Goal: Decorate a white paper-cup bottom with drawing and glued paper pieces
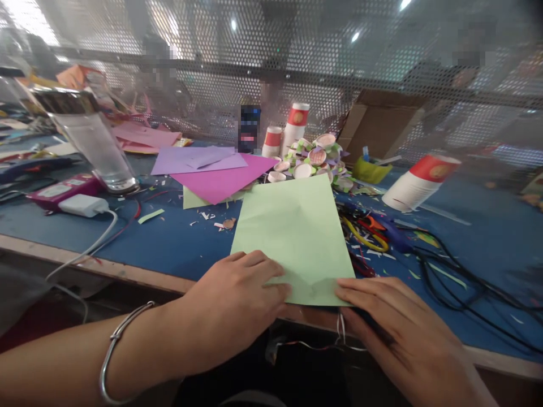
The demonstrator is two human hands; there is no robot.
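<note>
A light green sheet of paper [292,232] lies in front of me, its near edge reaching over the table's front edge. My left hand [241,299] grips its lower left part, fingers bent on top, covering that corner. My right hand [399,328] pinches the lower right corner, with fingers above and the thumb lower down, partly beyond the edge. Behind the sheet lie a magenta sheet [220,178] and a purple sheet [182,161], with more pale green paper under them. A silver bangle [111,350] circles my left wrist.
Paper-cup pieces with green and purple trim [318,158] are heaped behind the sheet. Stacked paper cups [418,183] lean at right, near blue-handled pliers [392,232] and black cables [445,282]. A glass tumbler [99,147] and a white plug [83,205] stand left. Scraps dot the blue table.
</note>
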